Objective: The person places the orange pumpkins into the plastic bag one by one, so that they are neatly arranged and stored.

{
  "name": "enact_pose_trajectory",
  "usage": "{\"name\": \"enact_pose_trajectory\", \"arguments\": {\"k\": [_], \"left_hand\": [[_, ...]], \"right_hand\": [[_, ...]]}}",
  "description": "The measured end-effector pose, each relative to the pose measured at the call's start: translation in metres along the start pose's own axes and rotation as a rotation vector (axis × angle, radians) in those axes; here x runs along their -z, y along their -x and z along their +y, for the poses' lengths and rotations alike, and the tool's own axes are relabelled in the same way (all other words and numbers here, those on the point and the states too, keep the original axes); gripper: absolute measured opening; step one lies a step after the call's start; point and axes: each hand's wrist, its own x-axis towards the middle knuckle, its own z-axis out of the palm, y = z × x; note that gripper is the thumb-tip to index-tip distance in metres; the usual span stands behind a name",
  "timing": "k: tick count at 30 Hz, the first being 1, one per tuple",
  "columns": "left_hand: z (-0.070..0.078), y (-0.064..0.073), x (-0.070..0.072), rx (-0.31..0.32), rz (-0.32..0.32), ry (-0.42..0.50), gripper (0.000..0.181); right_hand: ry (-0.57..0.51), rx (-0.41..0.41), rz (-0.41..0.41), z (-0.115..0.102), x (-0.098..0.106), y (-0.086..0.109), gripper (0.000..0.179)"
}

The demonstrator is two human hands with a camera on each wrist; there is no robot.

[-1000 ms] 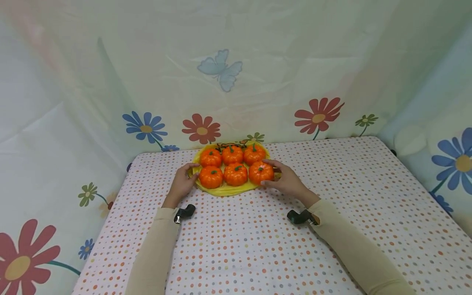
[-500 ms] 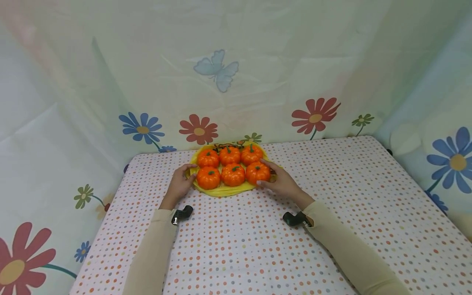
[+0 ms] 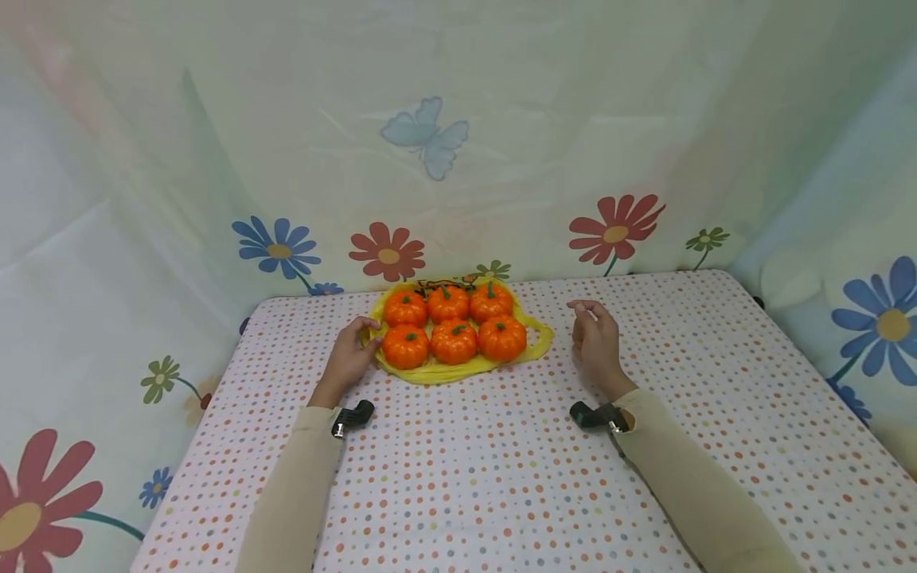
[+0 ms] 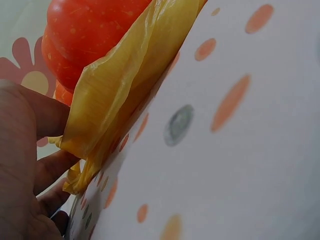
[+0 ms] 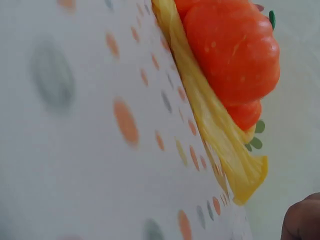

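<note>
A yellow plastic bag [image 3: 466, 371] lies spread at the far middle of the table under several orange pumpkins [image 3: 454, 341] with green stems. They sit in two rows. My left hand [image 3: 347, 358] is at the bag's left edge, where the thumb and fingers are curled about the plastic; in the left wrist view the fingertips pass behind the yellow sheet [image 4: 112, 95]. To the right of the bag, my right hand [image 3: 597, 342] is raised apart from it, fingers loosely bent and holding nothing. Only a fingertip of it shows in the right wrist view, beyond the bag's loose corner [image 5: 245, 175].
A white table [image 3: 458, 485] with coloured dots reaches to a flower-printed curtain [image 3: 516, 183] at the back and sides. The bag's loop [image 3: 540, 341] sticks out to the right of the pumpkins. Black cameras are strapped to both wrists.
My right hand has let go of the bag's right side and moved right, baring the yellow loop there. The left hand stays at the left edge, and the pumpkins keep their places.
</note>
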Motion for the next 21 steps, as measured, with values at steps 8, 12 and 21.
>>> {"name": "enact_pose_trajectory", "arguments": {"k": [8,12,21], "left_hand": [[-0.002,0.007,0.006,0.014,0.003,-0.029,0.024],[-0.006,0.01,0.012,0.019,0.007,-0.009,0.018],[-0.001,0.003,0.016,0.04,0.043,0.158,0.038]], "right_hand": [[-0.166,-0.004,-0.022,0.004,0.001,0.011,0.027],[-0.137,0.037,0.004,0.003,-0.002,0.009,0.033],[-0.167,0.03,-0.006,-0.008,-0.005,0.003,0.027]]}}
